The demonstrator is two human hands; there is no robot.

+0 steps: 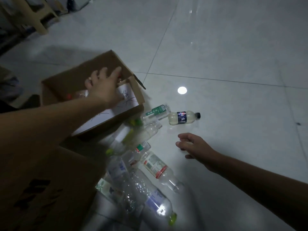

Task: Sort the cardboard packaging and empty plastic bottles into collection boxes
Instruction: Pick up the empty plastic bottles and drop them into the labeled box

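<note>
An open cardboard box (100,64) stands on the tiled floor, a white sheet with scribbles taped to its near wall. My left hand (104,85) hovers over its opening, fingers spread, with a clear bottle (80,94) lying inside below it. Several empty plastic bottles (133,164) lie in a heap beside the box. A small bottle with a dark label and black cap (183,117) lies apart to the right, next to a green-labelled bottle (157,111). My right hand (193,145) is open, low over the floor, just below the dark-label bottle, touching nothing.
A second brown cardboard box (46,189) with dark print sits at the lower left, against the bottle heap. A pale plastic stool (40,15) stands at the top left. A bright light reflection (182,90) shines on the glossy tiles.
</note>
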